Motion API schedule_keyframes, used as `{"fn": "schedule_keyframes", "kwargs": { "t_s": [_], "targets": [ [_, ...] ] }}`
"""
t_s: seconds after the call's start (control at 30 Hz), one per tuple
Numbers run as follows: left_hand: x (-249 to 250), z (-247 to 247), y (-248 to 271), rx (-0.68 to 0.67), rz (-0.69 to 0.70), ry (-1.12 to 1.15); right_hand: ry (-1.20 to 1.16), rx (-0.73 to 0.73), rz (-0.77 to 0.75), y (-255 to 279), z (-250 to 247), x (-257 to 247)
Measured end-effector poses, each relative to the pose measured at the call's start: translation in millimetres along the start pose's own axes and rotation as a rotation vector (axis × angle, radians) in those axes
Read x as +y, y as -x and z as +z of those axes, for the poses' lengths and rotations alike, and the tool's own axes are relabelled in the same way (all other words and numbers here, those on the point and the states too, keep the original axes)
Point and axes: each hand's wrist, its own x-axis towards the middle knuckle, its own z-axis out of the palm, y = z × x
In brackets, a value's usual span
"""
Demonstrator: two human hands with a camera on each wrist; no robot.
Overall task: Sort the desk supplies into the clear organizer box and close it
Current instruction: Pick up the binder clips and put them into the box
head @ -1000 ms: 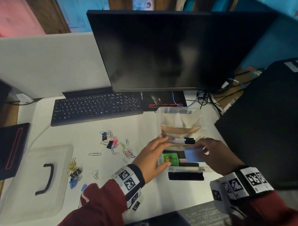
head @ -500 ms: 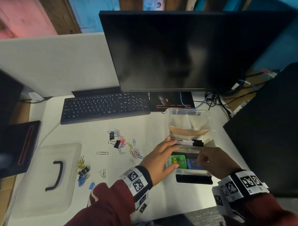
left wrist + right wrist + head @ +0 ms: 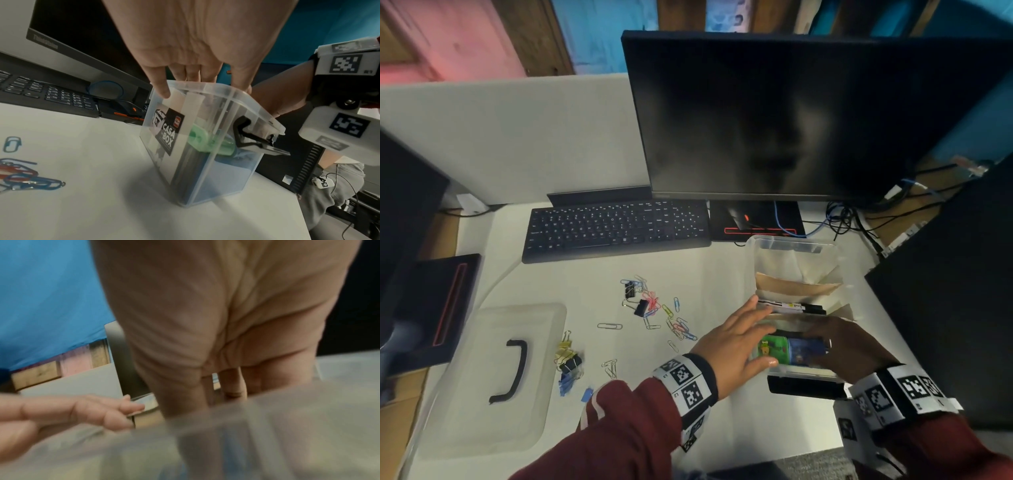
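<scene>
The clear organizer box [image 3: 791, 241] stands open at the desk's right, with markers [image 3: 791, 306] and a green pad [image 3: 772, 349] inside. My left hand [image 3: 736, 339] rests flat on its left rim, fingers straight and thumb on the near corner; the left wrist view shows the same hand [image 3: 195, 48] over the box [image 3: 205, 162]. My right hand [image 3: 849, 346] reaches down into the near compartment, thumb and fingers round a blue pad [image 3: 803, 349] beside the green one. The fingertips are hidden behind the blurred box wall [image 3: 267, 426]. The box's lid [image 3: 493, 377] lies far left.
Loose coloured paper clips [image 3: 654, 308] and binder clips [image 3: 568, 363] are scattered mid-desk, left of the box. A keyboard [image 3: 616, 226] and monitor [image 3: 791, 120] stand behind. A dark case [image 3: 955, 291] is close on the box's right, and cables [image 3: 839, 219] lie behind it.
My right hand has lowered the blue pad from above the box down into the near compartment beside the green pad. The left hand has stayed on the rim.
</scene>
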Motion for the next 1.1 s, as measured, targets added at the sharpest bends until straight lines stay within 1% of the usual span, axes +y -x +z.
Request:
{"fn": "schedule_keyframes", "kwargs": {
  "t_s": [0.13,0.2,0.27,0.33,0.4,0.47,0.53,0.6,0.63,0.7,0.8,0.9,0.97,1.03,1.1],
  "targets": [
    [-1.0,1.7,-0.6,0.011,0.011,0.001,0.113,0.043,0.133,-1.1,2.4,6.5],
    [-1.2,2.3,-1.0,0.01,0.012,-0.003,0.119,0.076,0.177,1.9,6.3,7.3],
    [-0.1,2.2,-0.6,0.016,0.012,-0.006,0.064,0.107,0.193,6.7,9.8,6.9],
    [1.1,1.0,2.2,0.042,0.018,-0.016,0.028,0.164,0.174,15.0,11.6,1.9],
    [-0.7,-2.5,8.8,0.069,0.01,-0.039,0.098,0.227,0.108,19.3,10.2,-5.3],
    [-9.1,-8.3,21.4,0.092,-0.014,-0.059,0.092,0.311,0.007,19.9,6.4,-19.1],
    [-25.2,-15.2,39.8,0.122,-0.064,-0.068,0.018,0.39,-0.163,16.4,4.8,-38.8],
    [-46.9,-20.6,62.9,0.129,-0.161,-0.053,-0.09,0.429,-0.322,10.0,9.7,-62.5],
    [-59.4,-22.2,76.3,0.121,-0.221,-0.045,-0.137,0.418,-0.381,6.2,15.3,-75.3],
    [-84.6,-25.0,104.3,0.105,-0.332,-0.064,-0.19,0.34,-0.469,-2.1,32.1,-101.1],
    [-119.1,-30.5,148.1,0.117,-0.507,-0.108,-0.18,0.187,-0.52,-24.1,68.9,-130.7],
    [-143.1,-37.1,180.0,0.148,-0.685,-0.12,-0.121,0.092,-0.479,-55.7,102.7,-152.5],
    [-154.4,-40.2,190.7,0.146,-0.774,-0.134,-0.046,0.081,-0.434,-80.0,116.7,-169.3],
    [-161.5,-41.3,195.4,0.092,-0.827,-0.129,0.045,0.082,-0.382,-104.7,125.4,-185.4],
    [-164.0,-40.8,196.4,0.035,-0.835,-0.117,0.149,0.048,-0.334,-127.1,131.8,-196.6]
  ]
}}
